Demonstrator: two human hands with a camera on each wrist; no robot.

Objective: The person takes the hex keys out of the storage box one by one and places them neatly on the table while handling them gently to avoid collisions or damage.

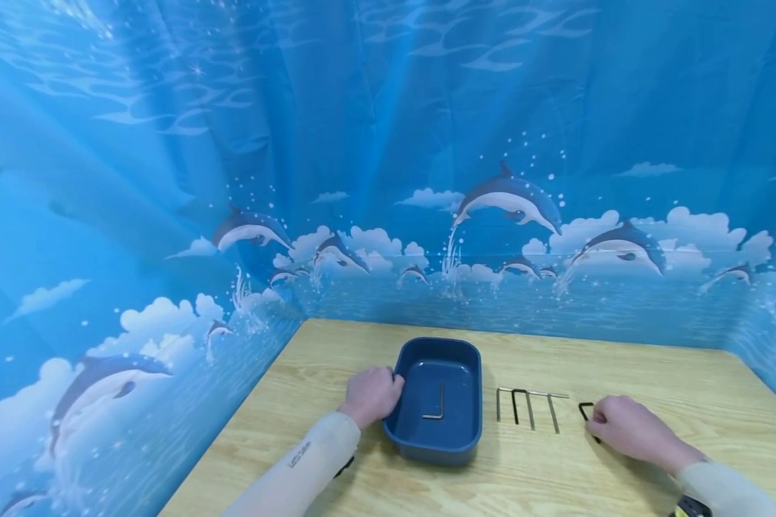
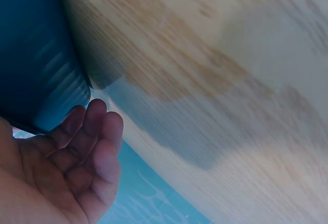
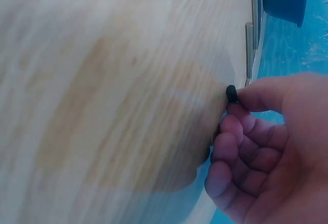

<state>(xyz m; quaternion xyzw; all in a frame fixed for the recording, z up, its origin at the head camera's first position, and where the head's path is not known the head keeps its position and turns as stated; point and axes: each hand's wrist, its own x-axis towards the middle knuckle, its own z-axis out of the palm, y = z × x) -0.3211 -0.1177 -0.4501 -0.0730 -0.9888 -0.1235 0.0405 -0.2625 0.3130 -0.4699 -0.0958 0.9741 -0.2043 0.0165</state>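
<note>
My left hand (image 1: 371, 395) grips the left rim of a dark blue plastic container (image 1: 432, 455), its fingers bent along the outer wall in the left wrist view. Inside the container lies one L-shaped metal hex key (image 1: 442, 402). Over at the right, my right hand (image 1: 630, 429) pinches a black hex key (image 1: 583, 411) against the tabletop; the fingers cover part of it. In the right wrist view the tip of that black key (image 3: 232, 94) shows by the thumb. Between container and right hand lie several hex keys (image 1: 532, 413) in a row, one of them black.
The wood-grain table (image 1: 343, 345) carries all these things. Blue curtains (image 1: 362, 143) printed with dolphins and clouds hang behind it and along its sides. A dark device (image 1: 692, 506) is strapped at the right wrist.
</note>
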